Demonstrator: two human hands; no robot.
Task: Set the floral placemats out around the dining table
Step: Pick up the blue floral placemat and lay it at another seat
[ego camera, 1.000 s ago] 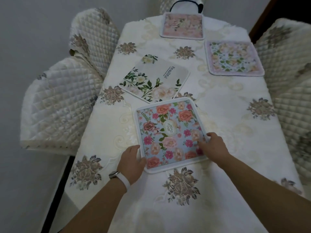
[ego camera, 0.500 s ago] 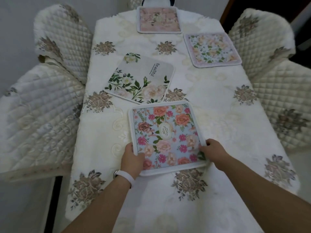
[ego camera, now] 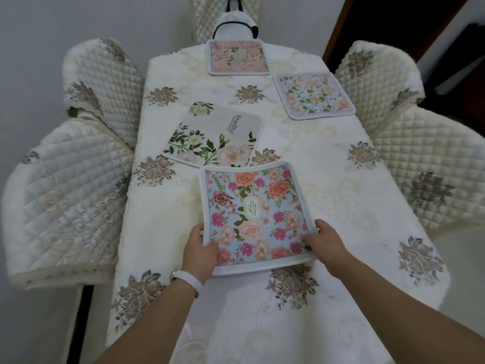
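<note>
Blue placemat point(ego camera: 253, 216) pulled nearer; left hand point(ego camera: 200, 249) and right hand point(ego camera: 325, 244) fingers pinch its near corners.

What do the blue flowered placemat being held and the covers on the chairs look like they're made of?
The blue placemat looks like thin, flexible printed fabric or soft rubber with a pale stitched-looking border; it bows slightly between the left hand and right hand. Its finish is matte. The chair covers look like padded, quilted cream fabric with a faint sheen, going by the diamond stitching and embroidered flowers.
</note>
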